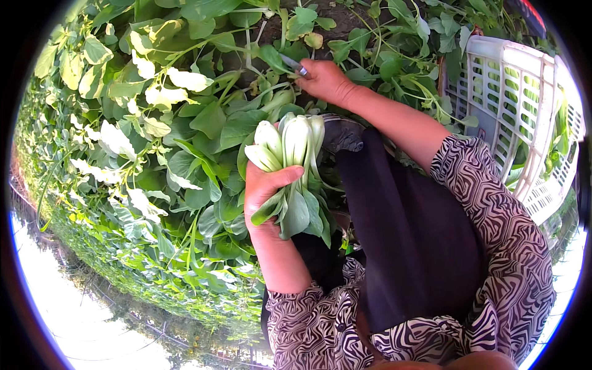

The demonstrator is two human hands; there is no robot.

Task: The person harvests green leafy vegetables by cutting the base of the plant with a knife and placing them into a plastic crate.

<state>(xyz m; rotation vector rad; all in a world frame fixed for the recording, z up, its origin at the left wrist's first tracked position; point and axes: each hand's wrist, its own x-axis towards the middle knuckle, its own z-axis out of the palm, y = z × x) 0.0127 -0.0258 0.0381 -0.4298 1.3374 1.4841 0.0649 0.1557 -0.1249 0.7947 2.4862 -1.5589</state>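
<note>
My left hand (266, 189) is closed around a bunch of bok choy (296, 143), with the pale stem bases pointing up the picture and the green leaves hanging over my wrist. Farther up, my right hand (323, 81) grips a knife (292, 64) whose metal blade points left among leaves near the soil. Part of the blade is hidden by a leaf, and the handle is mostly covered by my fingers. Growing bok choy plants (222, 122) stand directly left of the held bunch.
A white slatted plastic crate (518, 88) with greens inside stands at the right. Dense leafy plants (115, 138) fill the left side. Dark soil (340, 18) shows at the top. A dark shoe (342, 134) is beside the bunch, below my right forearm.
</note>
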